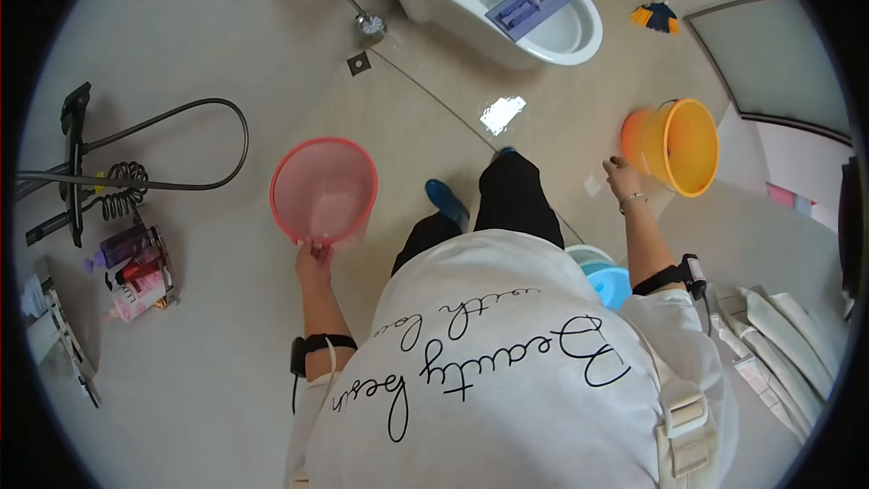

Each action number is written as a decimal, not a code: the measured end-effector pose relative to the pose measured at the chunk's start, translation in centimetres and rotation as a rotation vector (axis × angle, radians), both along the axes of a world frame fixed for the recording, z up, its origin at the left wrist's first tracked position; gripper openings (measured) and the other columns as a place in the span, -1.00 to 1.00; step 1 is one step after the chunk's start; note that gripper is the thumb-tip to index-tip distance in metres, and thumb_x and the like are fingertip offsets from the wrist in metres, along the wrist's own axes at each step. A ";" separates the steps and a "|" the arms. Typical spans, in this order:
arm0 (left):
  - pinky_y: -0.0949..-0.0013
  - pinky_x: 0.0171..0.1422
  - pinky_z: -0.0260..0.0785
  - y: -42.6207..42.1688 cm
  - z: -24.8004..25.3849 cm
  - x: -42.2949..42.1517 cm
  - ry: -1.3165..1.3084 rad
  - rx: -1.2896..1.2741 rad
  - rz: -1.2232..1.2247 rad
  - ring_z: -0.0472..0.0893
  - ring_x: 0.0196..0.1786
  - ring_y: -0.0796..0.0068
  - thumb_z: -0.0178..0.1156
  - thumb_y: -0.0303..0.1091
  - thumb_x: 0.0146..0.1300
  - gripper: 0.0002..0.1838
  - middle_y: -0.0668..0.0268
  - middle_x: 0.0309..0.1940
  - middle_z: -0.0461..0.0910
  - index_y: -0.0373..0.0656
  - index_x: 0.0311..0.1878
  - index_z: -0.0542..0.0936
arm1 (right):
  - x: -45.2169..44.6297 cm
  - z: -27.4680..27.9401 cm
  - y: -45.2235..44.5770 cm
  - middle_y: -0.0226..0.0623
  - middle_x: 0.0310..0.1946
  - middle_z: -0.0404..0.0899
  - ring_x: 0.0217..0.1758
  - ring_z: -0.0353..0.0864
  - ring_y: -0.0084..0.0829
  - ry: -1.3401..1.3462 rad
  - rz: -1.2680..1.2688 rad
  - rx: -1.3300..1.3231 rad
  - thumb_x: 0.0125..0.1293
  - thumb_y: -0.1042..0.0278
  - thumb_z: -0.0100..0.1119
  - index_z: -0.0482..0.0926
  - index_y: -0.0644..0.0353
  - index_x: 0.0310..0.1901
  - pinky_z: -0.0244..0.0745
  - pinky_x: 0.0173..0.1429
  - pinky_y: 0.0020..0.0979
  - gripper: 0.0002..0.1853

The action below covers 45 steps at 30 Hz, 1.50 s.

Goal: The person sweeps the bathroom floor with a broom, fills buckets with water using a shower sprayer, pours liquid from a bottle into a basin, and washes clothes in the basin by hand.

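My left hand (314, 260) grips the near rim of a pink plastic bucket (282, 172), fingers closed over its edge. The bucket's mouth faces up at me and its wall looks translucent. On the other side, my right hand (624, 179) hangs with loosely curled fingers and holds nothing that I can see. Just beyond it an orange bucket (639, 136) with a thin wire handle stands upright; a small gap seems to part hand and bucket.
Ahead stands a white toilet (587, 41) with a purple flat mop head (536, 4) across its bowl. A broom (656, 17) is at the upper right. Blue basins (610, 284) sit by my right side. Toiletry bottles (136, 272) and a shower hose (237, 122) are on the left.
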<state>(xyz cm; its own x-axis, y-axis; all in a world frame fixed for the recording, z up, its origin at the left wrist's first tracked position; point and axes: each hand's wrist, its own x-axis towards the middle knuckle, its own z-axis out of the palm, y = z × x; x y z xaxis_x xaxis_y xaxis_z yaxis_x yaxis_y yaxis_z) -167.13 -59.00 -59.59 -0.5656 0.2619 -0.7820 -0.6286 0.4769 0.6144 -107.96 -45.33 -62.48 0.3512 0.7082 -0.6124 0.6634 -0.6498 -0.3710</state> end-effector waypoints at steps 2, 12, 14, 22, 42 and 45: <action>0.35 -0.16 0.37 3.5 2.1 1.6 -0.038 0.068 -0.117 0.45 -0.29 0.41 0.07 -0.25 0.14 -0.80 0.33 -0.42 0.39 -0.11 -0.24 0.37 | -4.2 1.7 1.1 -0.08 -0.33 0.53 -0.21 0.52 -0.18 -0.097 0.104 0.272 0.06 0.22 0.08 0.45 0.23 -0.12 0.40 -0.10 -0.30 -0.64; 0.37 -0.16 0.38 15.8 7.5 16.5 -0.157 0.171 -0.574 0.50 -0.36 0.53 0.05 -0.30 0.16 -0.89 0.40 -0.48 0.48 -0.08 -0.29 0.41 | -26.9 9.1 4.2 -0.22 -0.22 0.42 -0.07 0.37 -0.26 0.187 0.954 0.884 -0.12 0.36 0.17 0.36 0.14 -0.06 0.09 0.13 -0.12 -0.52; 0.38 -0.13 0.34 17.4 8.3 19.2 -0.311 0.211 -0.582 0.48 -0.32 0.54 0.02 -0.27 0.18 -0.88 0.40 -0.48 0.47 -0.08 -0.28 0.42 | -26.0 8.8 4.8 -0.24 -0.27 0.44 -0.10 0.40 -0.31 0.114 0.911 0.877 -0.10 0.36 0.13 0.36 0.12 -0.06 0.07 0.13 -0.10 -0.54; 0.39 -0.04 0.21 22.7 8.3 28.4 -0.474 0.268 -0.854 0.39 -0.11 0.54 0.01 -0.21 0.19 -0.71 0.39 -0.16 0.41 -0.11 -0.06 0.38 | -14.5 8.6 10.8 -0.39 -0.55 0.50 -0.44 0.49 -0.37 -0.011 0.720 0.864 -0.19 0.31 0.18 0.46 -0.04 -0.20 0.24 -0.11 -0.28 -0.62; 0.48 -0.54 0.25 2.5 6.5 11.4 0.289 -0.758 -1.005 0.41 -0.52 0.56 0.05 -0.30 0.08 -0.72 0.32 -0.46 0.45 -0.18 -0.13 0.42 | 2.6 3.1 29.9 -0.28 -0.31 0.56 -0.29 0.51 -0.50 0.718 0.254 0.279 -0.04 0.30 0.25 0.50 0.12 -0.08 0.38 -0.11 -0.52 -0.59; 0.50 -0.49 0.26 2.0 6.0 11.3 0.116 -0.559 -1.071 0.44 -0.46 0.55 0.08 -0.29 0.09 -0.65 0.32 -0.39 0.48 -0.17 -0.05 0.39 | 3.1 2.5 31.2 -0.29 -0.29 0.56 -0.28 0.51 -0.49 0.689 0.256 0.282 -0.03 0.30 0.24 0.50 0.11 -0.08 0.38 -0.10 -0.51 -0.60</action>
